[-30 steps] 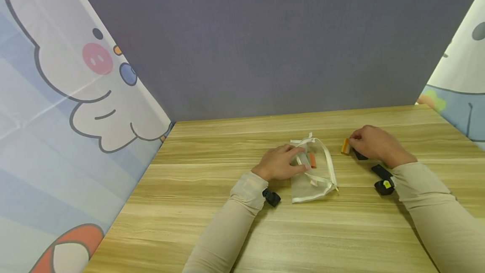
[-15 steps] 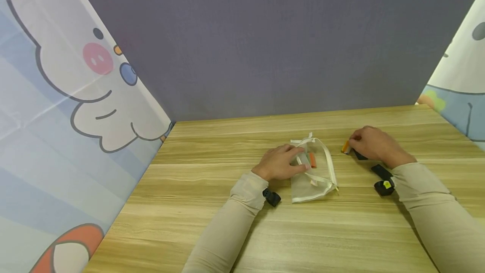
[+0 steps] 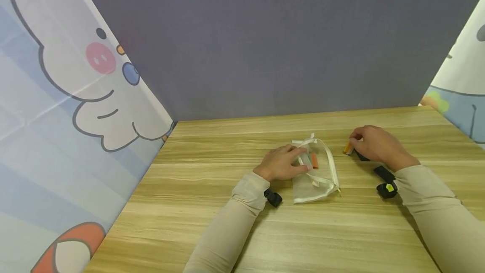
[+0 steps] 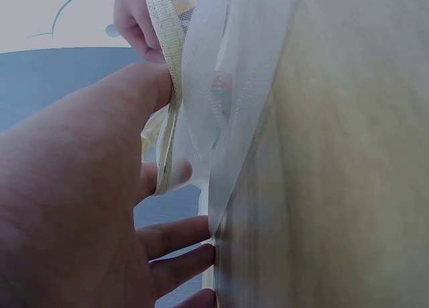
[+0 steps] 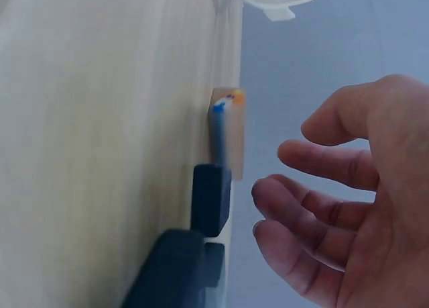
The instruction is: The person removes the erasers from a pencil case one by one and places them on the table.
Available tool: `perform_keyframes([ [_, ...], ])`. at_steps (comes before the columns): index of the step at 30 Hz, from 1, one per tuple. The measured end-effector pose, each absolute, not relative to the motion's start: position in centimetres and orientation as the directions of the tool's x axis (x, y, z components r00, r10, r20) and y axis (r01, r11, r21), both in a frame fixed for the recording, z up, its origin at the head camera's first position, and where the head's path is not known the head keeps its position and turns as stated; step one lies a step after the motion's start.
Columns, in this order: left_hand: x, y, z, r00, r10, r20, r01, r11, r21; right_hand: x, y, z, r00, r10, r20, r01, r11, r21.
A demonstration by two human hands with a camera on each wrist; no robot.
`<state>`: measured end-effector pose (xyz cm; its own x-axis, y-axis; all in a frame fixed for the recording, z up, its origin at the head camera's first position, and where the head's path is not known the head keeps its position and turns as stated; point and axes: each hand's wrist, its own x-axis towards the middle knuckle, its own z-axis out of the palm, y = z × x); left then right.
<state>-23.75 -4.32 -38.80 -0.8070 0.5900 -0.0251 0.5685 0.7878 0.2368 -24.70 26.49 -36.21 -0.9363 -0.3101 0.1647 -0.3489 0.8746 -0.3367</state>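
Observation:
A see-through mesh bag [image 3: 307, 191] with pale zip-tape edges lies mid-table. My left hand [image 3: 279, 163] rests at its mouth, thumb along the tape and fingers spread; one fingertip shows through the mesh in the left wrist view. An orange block [image 3: 314, 160] lies inside the bag. To the right, my right hand [image 3: 375, 142] hovers over a small block with orange, white and blue colouring [image 5: 231, 130]. In the right wrist view its fingers are loosely bent, with a gap between them and the block. A black block [image 5: 211, 200] sits beside it.
Black wrist straps hang under the left wrist [image 3: 273, 197] and the right wrist [image 3: 386, 190]. A grey panel [image 3: 280, 45] rises behind the wood-grain table [image 3: 182, 205]. A cartoon-printed sheet [image 3: 49, 138] lines the left side, and another printed sheet stands at the right.
The orange, white and blue block has turned slightly under my right fingers, showing a narrower orange face. The left hand and bag hold their places; the head view shifts slightly.

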Motion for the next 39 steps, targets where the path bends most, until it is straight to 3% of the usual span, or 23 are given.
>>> perform_keyframes([
  [23,-23.6,-4.3,-38.6,-0.812,0.584,-0.024,0.563,0.792,0.235,-23.0,22.8,-34.4,-0.904,-0.380,0.196,-0.425,0.847,-0.320],
  [39,-23.7,-4.3,-38.6,-0.819,0.573,-0.036,0.552,0.803,0.226,-22.7,21.1,-34.7,-0.834,-0.478,0.275,-0.550,0.756,-0.355],
])
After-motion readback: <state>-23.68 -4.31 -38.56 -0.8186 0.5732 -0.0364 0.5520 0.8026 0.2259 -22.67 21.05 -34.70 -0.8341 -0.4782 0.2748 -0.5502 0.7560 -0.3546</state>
